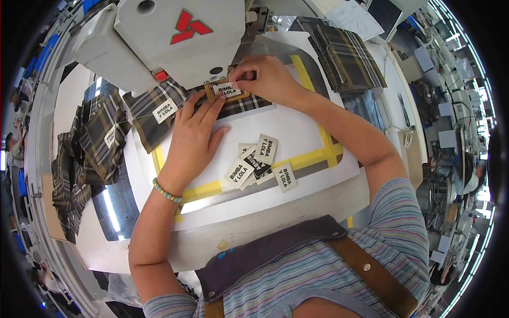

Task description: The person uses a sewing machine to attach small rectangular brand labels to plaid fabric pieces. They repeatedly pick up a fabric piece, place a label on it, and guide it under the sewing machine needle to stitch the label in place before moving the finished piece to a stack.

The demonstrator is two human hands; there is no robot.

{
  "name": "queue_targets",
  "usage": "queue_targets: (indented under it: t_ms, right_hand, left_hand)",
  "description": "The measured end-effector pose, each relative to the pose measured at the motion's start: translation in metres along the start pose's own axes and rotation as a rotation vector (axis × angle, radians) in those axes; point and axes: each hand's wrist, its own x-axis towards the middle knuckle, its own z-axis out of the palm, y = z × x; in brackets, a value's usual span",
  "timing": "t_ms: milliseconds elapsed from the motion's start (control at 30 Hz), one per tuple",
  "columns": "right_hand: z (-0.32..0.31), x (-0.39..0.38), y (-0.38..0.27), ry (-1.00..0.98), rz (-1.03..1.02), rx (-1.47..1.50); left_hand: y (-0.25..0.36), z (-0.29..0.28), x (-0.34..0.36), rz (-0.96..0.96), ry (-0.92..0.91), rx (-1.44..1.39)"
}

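A white fabric label [227, 90] with dark print lies inside a brass-coloured clamp frame [245, 96] beneath the head of a sewing machine [159, 40]. Under it runs a strip of dark plaid cloth [241, 108]. My left hand [197, 127] lies with fingers stretched, their tips at the label's left edge and the frame. Thumb and forefinger of my right hand [268, 79] are pinched together at the label's upper right corner. Nearer to me, several loose labels [266, 148], mostly white and one black, overlap on the white work surface [297, 132].
Left of the machine, plaid pieces with labels on them [154, 114] trail into a crumpled heap [87, 143]. A stack of plaid pieces [347, 58] stands at the far right, papers [356, 20] behind it. Yellow tape [201, 191] borders the work surface.
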Motion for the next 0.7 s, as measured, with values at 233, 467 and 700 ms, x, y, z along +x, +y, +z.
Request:
queue_targets:
  t_ms: [233,467,700]
  right_hand:
    - [-0.012,-0.016,0.012,-0.036,-0.514,-0.431]
    - [-0.011,-0.022,0.01,-0.074,-0.679,-0.645]
    - [0.01,-0.018,-0.004,-0.037,-0.614,-0.65]
  left_hand:
    - [0.0,0.001,-0.001,0.007,0.004,-0.003]
    - [-0.001,0.001,-0.001,0.009,0.009,-0.01]
    - [-0.002,0.004,0.002,0.031,0.052,-0.101]
